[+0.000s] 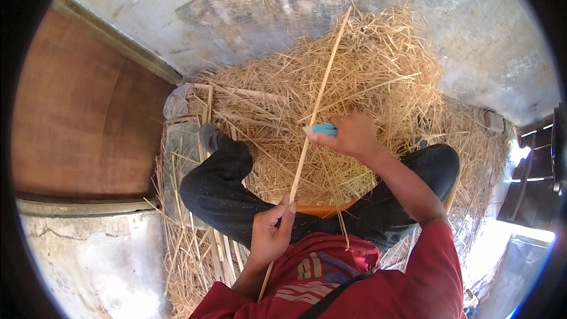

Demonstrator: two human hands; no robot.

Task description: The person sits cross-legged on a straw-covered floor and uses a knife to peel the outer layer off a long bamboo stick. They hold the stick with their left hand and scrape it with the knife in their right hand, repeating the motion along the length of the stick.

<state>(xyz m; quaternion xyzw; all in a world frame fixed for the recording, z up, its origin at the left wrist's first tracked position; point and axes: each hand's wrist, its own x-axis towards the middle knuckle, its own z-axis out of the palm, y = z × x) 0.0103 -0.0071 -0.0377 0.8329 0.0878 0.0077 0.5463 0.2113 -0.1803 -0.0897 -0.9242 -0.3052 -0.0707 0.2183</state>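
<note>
A long, thin, pale strip (325,87), probably bamboo, slants from beside my body up toward the far wall. My left hand (272,233) grips it low down, with the thumb laid along it. In my right hand (354,136) is a cutter knife with a blue handle (325,129). Its short blade meets the strip about midway along, but the exact contact is too small to make out. Beneath the strip lies a large heap of curly straw-coloured shavings (378,65), spread between my bent legs and up against the wall.
Several cut strips (227,254) lie on the floor to the left, by my leg. An orange edge (325,209) shows between my thighs. Stained walls (248,18) enclose the corner, and a brown wooden panel (82,112) stands at the left. A small block (494,121) sits at the right wall.
</note>
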